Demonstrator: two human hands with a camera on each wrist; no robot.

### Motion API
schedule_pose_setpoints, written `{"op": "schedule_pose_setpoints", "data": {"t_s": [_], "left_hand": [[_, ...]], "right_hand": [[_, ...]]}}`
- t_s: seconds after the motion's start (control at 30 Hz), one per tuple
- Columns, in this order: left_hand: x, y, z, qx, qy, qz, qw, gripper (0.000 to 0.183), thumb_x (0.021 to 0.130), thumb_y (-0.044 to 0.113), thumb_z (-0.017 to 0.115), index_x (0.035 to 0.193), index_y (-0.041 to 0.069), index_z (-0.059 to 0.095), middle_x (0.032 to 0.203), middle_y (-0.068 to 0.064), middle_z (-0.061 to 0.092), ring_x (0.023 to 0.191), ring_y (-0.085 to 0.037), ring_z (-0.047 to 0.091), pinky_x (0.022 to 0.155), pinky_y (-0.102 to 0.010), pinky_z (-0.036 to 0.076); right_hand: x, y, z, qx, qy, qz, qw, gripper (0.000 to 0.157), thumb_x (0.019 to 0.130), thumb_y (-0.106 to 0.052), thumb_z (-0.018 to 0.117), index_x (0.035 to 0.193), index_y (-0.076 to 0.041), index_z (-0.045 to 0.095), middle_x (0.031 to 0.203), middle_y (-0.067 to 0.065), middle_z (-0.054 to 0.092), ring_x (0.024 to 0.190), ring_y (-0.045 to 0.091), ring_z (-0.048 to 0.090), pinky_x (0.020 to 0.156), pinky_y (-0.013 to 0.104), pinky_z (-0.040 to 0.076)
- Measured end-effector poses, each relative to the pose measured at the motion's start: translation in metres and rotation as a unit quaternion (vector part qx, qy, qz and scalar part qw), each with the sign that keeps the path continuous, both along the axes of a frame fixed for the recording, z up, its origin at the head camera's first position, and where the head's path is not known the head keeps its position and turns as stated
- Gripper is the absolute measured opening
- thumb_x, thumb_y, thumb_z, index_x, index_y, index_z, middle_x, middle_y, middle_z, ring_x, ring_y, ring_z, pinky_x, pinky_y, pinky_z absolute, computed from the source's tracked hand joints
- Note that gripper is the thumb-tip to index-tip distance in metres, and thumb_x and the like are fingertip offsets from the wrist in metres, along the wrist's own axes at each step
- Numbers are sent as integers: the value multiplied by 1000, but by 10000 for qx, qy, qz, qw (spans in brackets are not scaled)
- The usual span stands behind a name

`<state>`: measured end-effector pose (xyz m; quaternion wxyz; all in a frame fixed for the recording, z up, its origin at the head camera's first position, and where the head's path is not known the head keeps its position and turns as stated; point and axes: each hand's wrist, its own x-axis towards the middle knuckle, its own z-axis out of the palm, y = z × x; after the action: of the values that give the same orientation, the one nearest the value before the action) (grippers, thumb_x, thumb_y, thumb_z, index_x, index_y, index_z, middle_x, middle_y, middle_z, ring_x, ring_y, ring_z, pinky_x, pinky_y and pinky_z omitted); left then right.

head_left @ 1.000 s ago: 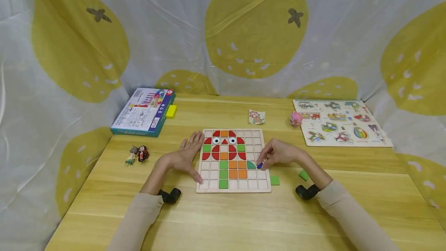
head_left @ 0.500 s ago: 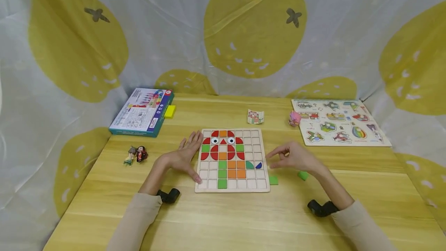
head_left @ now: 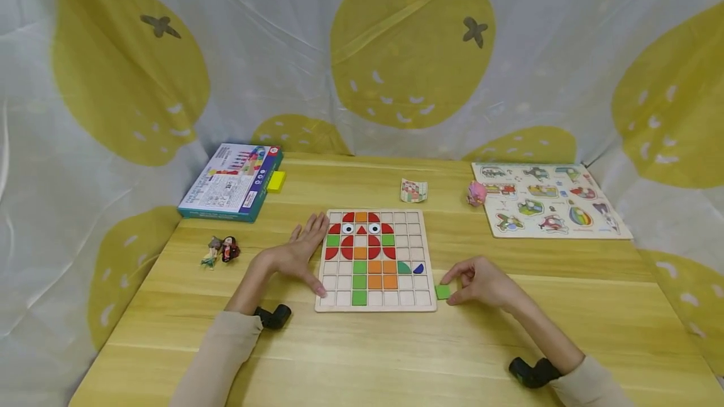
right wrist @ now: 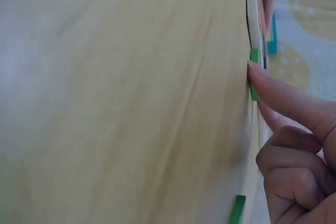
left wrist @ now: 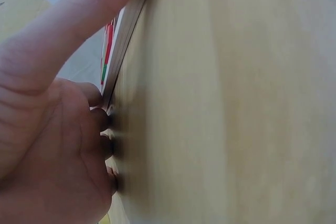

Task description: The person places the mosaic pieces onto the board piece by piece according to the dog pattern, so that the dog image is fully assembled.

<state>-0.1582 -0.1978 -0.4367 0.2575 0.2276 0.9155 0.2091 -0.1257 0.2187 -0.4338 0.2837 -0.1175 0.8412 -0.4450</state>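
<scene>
A wooden grid board point(head_left: 415, 240) lies mid-table, with red, orange and green pieces forming a figure with two eyes. A teal quarter-round piece point(head_left: 404, 267) and a blue rounded piece point(head_left: 418, 268) sit in neighbouring cells on its right side. My left hand point(head_left: 296, 262) rests spread against the board's left edge, thumb on the frame. Just off the right edge, my right hand point(head_left: 481, 282) pinches a green square tile point(head_left: 443, 293) between thumb and index finger. The right wrist view shows the thumb against that tile, the other fingers curled in.
A second green tile point(right wrist: 238, 209) lies nearer the right wrist, hidden in the head view. Behind the board is a small pattern card point(head_left: 414, 190). A pink toy point(head_left: 477, 193) touches a picture puzzle point(head_left: 557, 206). At left are a box point(head_left: 229, 181), yellow block point(head_left: 276, 181) and small dolls point(head_left: 222, 251).
My right hand lets go of the blue piece in its cell, draws back right, then comes down to the green tile beside the board. The left hand stays put.
</scene>
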Motion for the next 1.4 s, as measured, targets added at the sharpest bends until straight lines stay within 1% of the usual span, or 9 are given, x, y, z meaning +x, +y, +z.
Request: {"op": "schedule_pose_setpoints", "data": {"t_s": [0.1, 0.17, 0.27, 0.37, 0.53, 0.7, 0.97, 1.2, 1.4], "left_hand": [[-1, -1, -1, 32, -4, 20, 10000, 151, 55, 59, 86, 153, 4, -14, 160, -17, -23, 148, -37, -21, 120, -60, -8], [-1, -1, -1, 59, 7, 46, 10000, 151, 55, 59, 86, 153, 4, -15, 160, -17, -23, 148, -36, -21, 120, -60, -8], [-1, 0, -1, 60, 11, 31, 10000, 151, 55, 59, 86, 153, 4, -14, 160, -17, -23, 148, -36, -21, 120, -60, -8], [0, 1, 1, 64, -32, 14, 10000, 150, 55, 57, 87, 153, 3, -13, 160, -18, -23, 148, -37, -21, 120, -60, -8], [0, 3, 2, 95, -52, -12, 9999, 149, 56, 56, 87, 152, 2, -13, 159, -20, -23, 148, -38, -20, 119, -61, -8], [-1, 1, 0, 153, -54, 17, 9999, 150, 56, 55, 88, 152, 0, -14, 159, -21, -22, 148, -40, -19, 118, -62, -7], [0, 2, 2, 26, -82, 4, 10000, 149, 56, 57, 87, 153, 3, -13, 160, -17, -23, 148, -37, -21, 120, -59, -9], [-2, 1, 0, 74, -62, 23, 10000, 150, 56, 57, 87, 152, 1, -14, 159, -20, -23, 148, -39, -19, 119, -62, -8], [1, 2, 2, -1, -56, 13, 10000, 150, 55, 59, 86, 153, 4, -14, 159, -18, -24, 148, -37, -21, 120, -59, -9]], "right_hand": [[-2, -2, 3, 171, 169, -71, 9997, 29, 69, -17, 86, 95, -10, 74, 59, -3, 37, 55, 8, 34, 48, 19, 28], [-4, -8, 4, 135, 269, -96, 9995, 28, 70, -18, 86, 95, -12, 74, 59, -2, 34, 55, 8, 33, 49, 19, 27], [-4, -23, 3, 19, 310, -36, 9995, 28, 70, -20, 86, 95, -14, 75, 59, -3, 32, 55, 8, 32, 49, 20, 25], [-3, -42, 2, -40, 271, 7, 9996, 27, 69, -20, 87, 93, -13, 76, 59, -3, 34, 55, 9, 33, 48, 19, 24], [-4, -62, 3, 160, 372, -230, 9989, 25, 67, -16, 87, 90, -13, 77, 58, -2, 36, 56, 12, 33, 48, 19, 23], [-6, -67, 3, 222, 346, -385, 9984, 24, 67, -15, 88, 88, -14, 78, 56, -2, 36, 55, 13, 33, 48, 19, 22], [-8, -68, 0, 109, 446, -175, 9988, 25, 66, -16, 88, 89, -13, 78, 57, -2, 36, 54, 12, 35, 47, 19, 23], [-10, -67, -2, 78, 468, -100, 9988, 23, 67, -18, 87, 88, -15, 78, 56, -3, 37, 53, 11, 34, 47, 18, 22], [-9, -68, -4, 95, 515, -105, 9986, 21, 67, -18, 87, 86, -15, 78, 55, -2, 38, 52, 11, 34, 46, 18, 23]]}}
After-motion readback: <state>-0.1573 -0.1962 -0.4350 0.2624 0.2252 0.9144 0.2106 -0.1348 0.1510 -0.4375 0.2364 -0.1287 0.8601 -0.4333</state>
